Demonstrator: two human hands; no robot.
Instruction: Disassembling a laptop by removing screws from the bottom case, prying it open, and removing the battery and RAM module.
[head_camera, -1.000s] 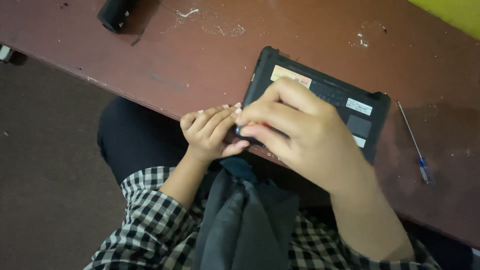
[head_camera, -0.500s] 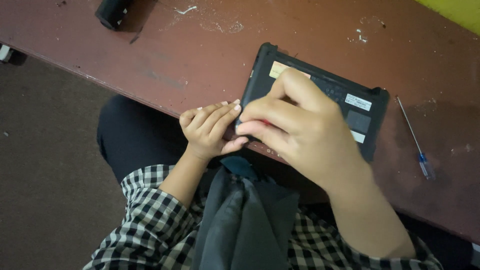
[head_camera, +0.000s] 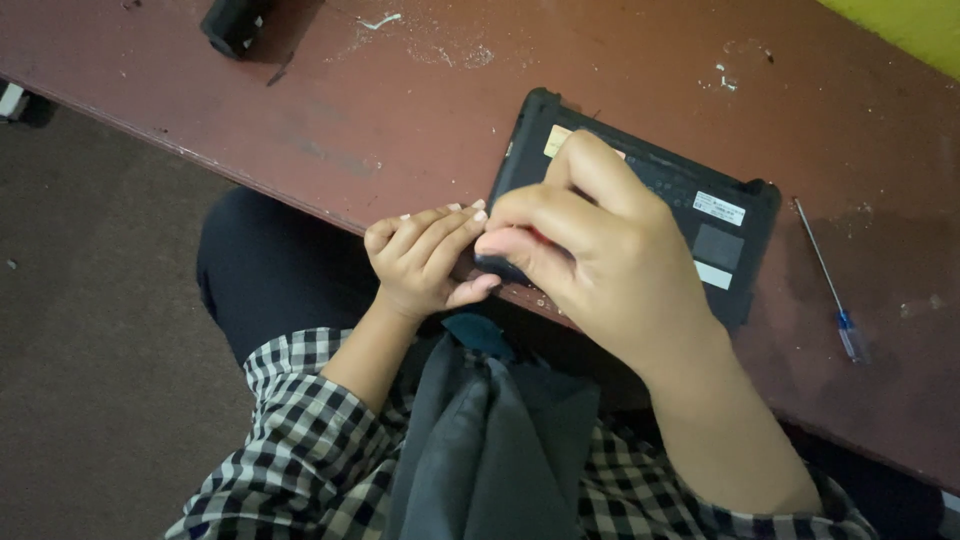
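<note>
The black laptop (head_camera: 640, 200) lies underside up near the edge of the dark red table (head_camera: 400, 110); the left hand (head_camera: 425, 262) has its fingers curled closed against the laptop's near corner; the right hand (head_camera: 590, 250) covers the same corner, fingers bent and pinched on it; a blue-handled screwdriver (head_camera: 830, 285) lies just beside the laptop.

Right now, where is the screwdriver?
In the head view, the screwdriver lies on the reddish-brown table at the far right, just beyond the black device, untouched by either hand.
</note>
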